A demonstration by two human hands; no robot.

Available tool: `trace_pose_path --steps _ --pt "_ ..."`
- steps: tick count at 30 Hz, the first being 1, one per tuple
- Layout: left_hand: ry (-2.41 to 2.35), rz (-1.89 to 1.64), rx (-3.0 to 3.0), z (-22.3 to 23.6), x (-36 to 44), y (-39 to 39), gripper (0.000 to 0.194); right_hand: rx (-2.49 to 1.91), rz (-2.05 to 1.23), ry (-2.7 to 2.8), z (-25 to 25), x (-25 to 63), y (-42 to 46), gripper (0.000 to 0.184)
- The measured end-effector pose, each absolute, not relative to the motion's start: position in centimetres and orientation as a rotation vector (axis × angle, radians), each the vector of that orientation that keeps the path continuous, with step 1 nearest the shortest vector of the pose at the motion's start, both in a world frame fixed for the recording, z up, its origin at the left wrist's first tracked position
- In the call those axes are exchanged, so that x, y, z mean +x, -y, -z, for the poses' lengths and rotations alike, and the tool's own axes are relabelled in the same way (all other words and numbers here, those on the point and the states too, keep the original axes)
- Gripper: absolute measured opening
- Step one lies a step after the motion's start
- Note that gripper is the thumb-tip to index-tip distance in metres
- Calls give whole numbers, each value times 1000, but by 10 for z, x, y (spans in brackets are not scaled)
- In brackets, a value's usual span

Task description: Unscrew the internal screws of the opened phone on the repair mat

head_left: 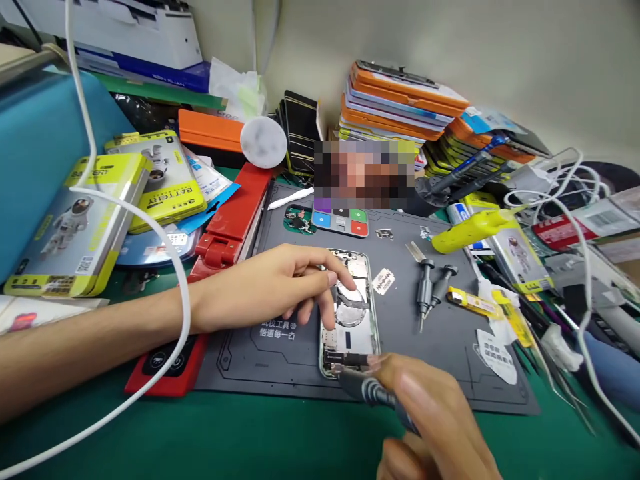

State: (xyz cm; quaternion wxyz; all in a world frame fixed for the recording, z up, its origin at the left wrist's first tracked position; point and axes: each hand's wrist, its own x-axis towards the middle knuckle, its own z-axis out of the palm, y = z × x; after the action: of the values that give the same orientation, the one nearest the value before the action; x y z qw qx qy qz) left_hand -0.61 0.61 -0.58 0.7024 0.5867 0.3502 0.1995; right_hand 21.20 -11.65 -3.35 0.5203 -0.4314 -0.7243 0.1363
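An opened smartphone (356,337) lies on the dark grey work mat (400,333), its round charging coil and inner parts exposed. My left hand (280,283) reaches over it from the left, fingers apart, with fingertips on or just above the phone's inside and left edge. In my right hand (435,413), at the phone's lower end, is a small grey screwdriver (373,390). Its front end is over the phone's bottom edge, but I cannot make out the tip's contact. A perforated metal plate (384,281) lies just right of the phone.
Two more screwdrivers (425,293) and a yellow bottle (467,230) are on the right. Tweezers (553,373) and a coiled white cable (545,193) lie farther right. Battery boxes (75,227) and a red clamp tool (235,213) stand left; a white cable (187,300) crosses before my left forearm.
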Motion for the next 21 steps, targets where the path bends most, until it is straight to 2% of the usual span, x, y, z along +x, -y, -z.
trace_pose_path --steps 5,9,13,21 --pt "-804 -423 1301 10 -7 -4 31 -1051 -216 1855 25 211 115 64" --pt "-804 -423 1337 8 -5 -4 33 -1041 -135 1867 28 210 117 57" --pt "-835 -423 1366 5 -3 -3 34 -994 -150 1835 34 209 115 62" --pt "-1054 -522 1527 -1 -5 6 43 -885 -188 1869 31 209 107 57"
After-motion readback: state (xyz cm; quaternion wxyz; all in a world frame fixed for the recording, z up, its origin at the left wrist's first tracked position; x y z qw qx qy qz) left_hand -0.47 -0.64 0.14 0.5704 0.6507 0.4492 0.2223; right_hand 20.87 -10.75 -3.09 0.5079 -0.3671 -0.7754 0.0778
